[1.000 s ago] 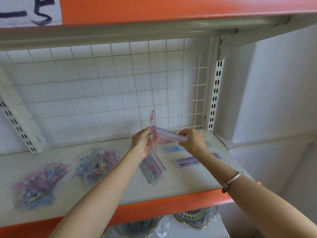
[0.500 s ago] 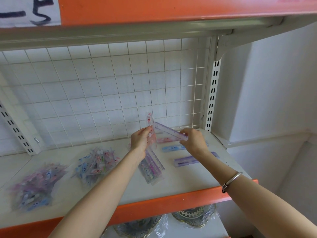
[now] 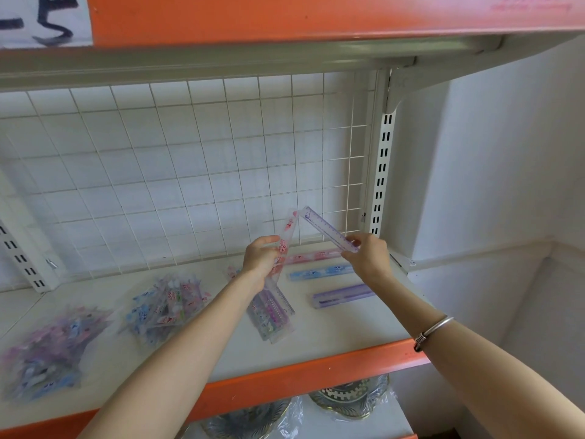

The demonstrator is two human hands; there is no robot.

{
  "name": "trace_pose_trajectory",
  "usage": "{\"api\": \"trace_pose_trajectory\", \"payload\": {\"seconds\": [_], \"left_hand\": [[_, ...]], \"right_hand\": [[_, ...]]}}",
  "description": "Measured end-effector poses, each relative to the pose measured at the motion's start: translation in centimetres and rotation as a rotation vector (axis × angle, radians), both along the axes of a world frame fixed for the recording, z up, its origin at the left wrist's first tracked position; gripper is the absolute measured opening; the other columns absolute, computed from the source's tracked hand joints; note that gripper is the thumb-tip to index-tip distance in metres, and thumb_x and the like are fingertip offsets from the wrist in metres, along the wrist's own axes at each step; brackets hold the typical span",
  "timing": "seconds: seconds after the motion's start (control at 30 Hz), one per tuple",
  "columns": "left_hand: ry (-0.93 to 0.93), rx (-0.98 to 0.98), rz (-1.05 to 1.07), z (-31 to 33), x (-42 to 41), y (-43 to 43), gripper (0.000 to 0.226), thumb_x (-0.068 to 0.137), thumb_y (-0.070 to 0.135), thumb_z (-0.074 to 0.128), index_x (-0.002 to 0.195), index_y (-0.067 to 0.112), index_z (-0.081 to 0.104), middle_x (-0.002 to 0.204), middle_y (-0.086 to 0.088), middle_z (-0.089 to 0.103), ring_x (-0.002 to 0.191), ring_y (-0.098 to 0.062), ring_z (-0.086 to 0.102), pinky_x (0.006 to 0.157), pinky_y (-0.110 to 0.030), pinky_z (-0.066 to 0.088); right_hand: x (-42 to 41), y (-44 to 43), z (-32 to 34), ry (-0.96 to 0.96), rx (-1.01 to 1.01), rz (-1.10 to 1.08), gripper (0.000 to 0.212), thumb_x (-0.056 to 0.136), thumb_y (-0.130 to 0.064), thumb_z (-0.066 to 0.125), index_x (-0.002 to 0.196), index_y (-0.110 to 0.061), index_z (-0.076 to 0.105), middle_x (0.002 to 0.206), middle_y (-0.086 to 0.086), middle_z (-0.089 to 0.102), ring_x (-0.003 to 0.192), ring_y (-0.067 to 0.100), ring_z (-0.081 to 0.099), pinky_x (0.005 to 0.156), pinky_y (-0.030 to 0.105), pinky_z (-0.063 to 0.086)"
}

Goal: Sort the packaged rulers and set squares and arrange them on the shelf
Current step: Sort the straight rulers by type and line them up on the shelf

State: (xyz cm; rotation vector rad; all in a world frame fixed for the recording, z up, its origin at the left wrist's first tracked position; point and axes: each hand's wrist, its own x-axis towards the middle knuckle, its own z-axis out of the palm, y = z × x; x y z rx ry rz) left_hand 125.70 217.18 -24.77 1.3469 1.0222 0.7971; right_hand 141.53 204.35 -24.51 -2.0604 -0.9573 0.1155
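Note:
My left hand (image 3: 260,258) grips a bundle of packaged rulers (image 3: 274,304); a pink one (image 3: 288,229) sticks up above my fingers and the rest hang down toward the shelf (image 3: 332,331). My right hand (image 3: 368,259) pinches the lower end of a purple ruler (image 3: 327,228), which slants up and left until its tip nearly meets the pink one. Three packaged rulers lie in a row on the shelf below: pink (image 3: 316,257), blue (image 3: 319,273) and purple (image 3: 342,294).
Two heaps of packaged set squares lie on the shelf, one at middle left (image 3: 166,307) and one at far left (image 3: 47,356). A white wire grid (image 3: 190,172) backs the shelf. An orange shelf edge (image 3: 285,17) runs overhead. Wrapped items (image 3: 351,397) sit below.
My right hand has swung the purple ruler from nearly level to a steep slant, its far tip rising toward the pink ruler. The left hand has barely moved.

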Motion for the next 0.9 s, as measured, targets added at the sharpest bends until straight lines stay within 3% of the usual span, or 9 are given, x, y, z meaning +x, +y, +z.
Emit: {"api": "trace_pose_trajectory", "payload": {"seconds": [0.1, 0.23, 0.3, 0.47, 0.6, 0.7, 0.77, 0.83, 0.9], "left_hand": [[-0.009, -0.022, -0.033, 0.1, 0.8, 0.1, 0.035, 0.089, -0.007, 0.053, 0.111, 0.017, 0.065, 0.106, -0.015, 0.066, 0.068, -0.017, 0.061, 0.055, -0.025, 0.048], [-0.006, -0.007, -0.024, -0.3, 1.5, 0.6, 0.035, 0.087, -0.006, 0.057, 0.100, 0.025, 0.067, 0.115, -0.013, 0.066, 0.096, -0.030, 0.068, 0.072, -0.032, 0.055], [0.010, 0.012, -0.007, -0.4, 1.6, 0.8, 0.035, 0.087, -0.005, 0.056, 0.103, 0.025, 0.067, 0.120, -0.011, 0.065, 0.098, -0.028, 0.067, 0.076, -0.032, 0.056], [-0.020, 0.015, 0.056, 0.1, 1.7, 0.7, 0.031, 0.090, 0.000, 0.052, 0.113, 0.015, 0.066, 0.120, -0.017, 0.063, 0.067, -0.016, 0.057, 0.047, -0.018, 0.043], [0.002, 0.040, 0.056, 0.1, 1.3, 0.5, 0.031, 0.081, 0.010, 0.071, 0.111, 0.016, 0.067, 0.121, -0.021, 0.063, 0.098, -0.032, 0.065, 0.083, -0.038, 0.053], [0.044, 0.089, 0.014, 0.0, 1.1, 0.7, 0.042, 0.080, 0.009, 0.072, 0.121, 0.013, 0.064, 0.095, -0.010, 0.066, 0.076, -0.017, 0.061, 0.071, -0.028, 0.047], [0.052, 0.104, -0.024, -0.2, 1.0, 0.7, 0.043, 0.082, 0.007, 0.071, 0.124, 0.010, 0.062, 0.093, -0.011, 0.066, 0.069, -0.013, 0.056, 0.066, -0.025, 0.045], [0.057, 0.110, -0.046, -0.4, 1.1, 0.5, 0.043, 0.083, 0.007, 0.071, 0.125, 0.010, 0.062, 0.110, -0.017, 0.066, 0.078, -0.019, 0.060, 0.084, -0.036, 0.051], [0.061, 0.108, -0.069, -0.5, 1.3, 0.3, 0.043, 0.083, 0.007, 0.071, 0.125, 0.010, 0.061, 0.107, -0.015, 0.066, 0.075, -0.014, 0.056, 0.095, -0.040, 0.048]], "right_hand": [[0.5, -0.4, 0.0, 0.008, 0.009, 0.001, 0.030, 0.083, -0.008, 0.067, 0.113, -0.013, 0.068, 0.095, 0.004, 0.066, 0.076, 0.019, 0.055, 0.068, 0.023, 0.041], [1.3, -1.0, -0.1, -0.001, -0.021, 0.004, 0.029, 0.082, -0.006, 0.069, 0.110, -0.014, 0.068, 0.100, 0.005, 0.068, 0.077, 0.018, 0.055, 0.067, 0.023, 0.040], [1.6, -1.1, -0.2, -0.014, -0.044, 0.013, 0.031, 0.081, -0.003, 0.069, 0.111, -0.011, 0.068, 0.103, 0.008, 0.068, 0.079, 0.018, 0.055, 0.070, 0.023, 0.041], [2.2, -0.8, -0.5, -0.097, -0.141, 0.045, 0.035, 0.082, 0.000, 0.067, 0.115, -0.010, 0.066, 0.114, 0.008, 0.066, 0.104, 0.024, 0.059, 0.084, 0.024, 0.043], [2.2, -0.4, -0.4, -0.173, -0.241, 0.097, 0.039, 0.084, 0.005, 0.059, 0.120, -0.012, 0.064, 0.121, 0.009, 0.063, 0.110, 0.025, 0.058, 0.084, 0.026, 0.045], [2.3, -0.1, -0.5, -0.179, -0.292, 0.149, 0.039, 0.083, 0.002, 0.063, 0.118, -0.014, 0.065, 0.124, 0.010, 0.059, 0.111, 0.024, 0.056, 0.087, 0.023, 0.043], [2.4, -0.1, -0.4, -0.183, -0.326, 0.192, 0.038, 0.080, 0.000, 0.068, 0.116, -0.014, 0.066, 0.125, 0.009, 0.058, 0.111, 0.022, 0.057, 0.085, 0.016, 0.038], [2.5, -0.3, -0.1, -0.168, -0.351, 0.229, 0.038, 0.078, 0.000, 0.070, 0.114, -0.014, 0.067, 0.124, 0.007, 0.059, 0.110, 0.019, 0.058, 0.083, 0.012, 0.037], [2.5, -0.7, 0.4, -0.174, -0.382, 0.263, 0.038, 0.077, 0.000, 0.072, 0.113, -0.013, 0.068, 0.121, 0.006, 0.062, 0.110, 0.018, 0.059, 0.081, 0.012, 0.039]]}}
